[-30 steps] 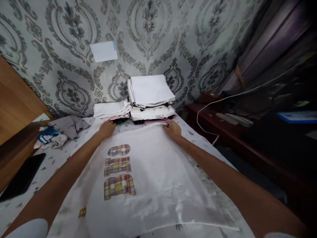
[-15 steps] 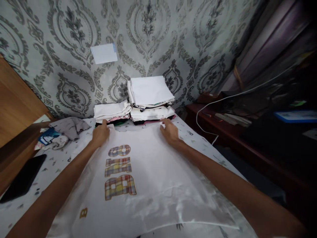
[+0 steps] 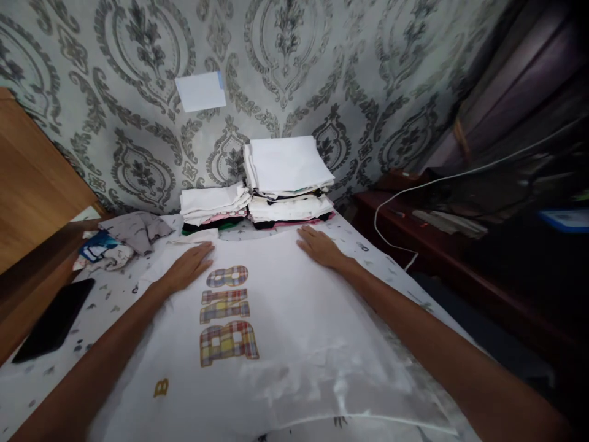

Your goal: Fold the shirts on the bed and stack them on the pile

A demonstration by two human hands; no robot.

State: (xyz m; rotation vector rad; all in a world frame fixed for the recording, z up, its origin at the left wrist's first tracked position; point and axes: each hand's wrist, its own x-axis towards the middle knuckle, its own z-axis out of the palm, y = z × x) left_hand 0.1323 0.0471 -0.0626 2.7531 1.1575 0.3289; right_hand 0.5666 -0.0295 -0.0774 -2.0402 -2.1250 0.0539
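A white garment (image 3: 294, 319) with plaid appliqué letters lies spread over the bed. My left hand (image 3: 189, 267) rests flat near its far left edge, fingers stretched out. On the far right part of the cloth lies my right hand (image 3: 319, 247), palm down with its fingers extended. Neither hand grips the fabric. Just beyond my hands stand two stacks of folded clothes: a lower stack (image 3: 214, 205) on the left and a taller stack (image 3: 289, 166) on the right, both topped with white pieces.
A crumpled grey cloth (image 3: 138, 230) and a black phone-like slab (image 3: 55, 319) lie on the left. Patterned wallpaper with a white paper (image 3: 201, 92) rises behind. Along the right runs a dark red table (image 3: 391, 224) with a white cable (image 3: 427, 184).
My fingers have let go of the garment's far edge and now lie flat on it. The left hand has come slightly nearer. The view has shifted a little.
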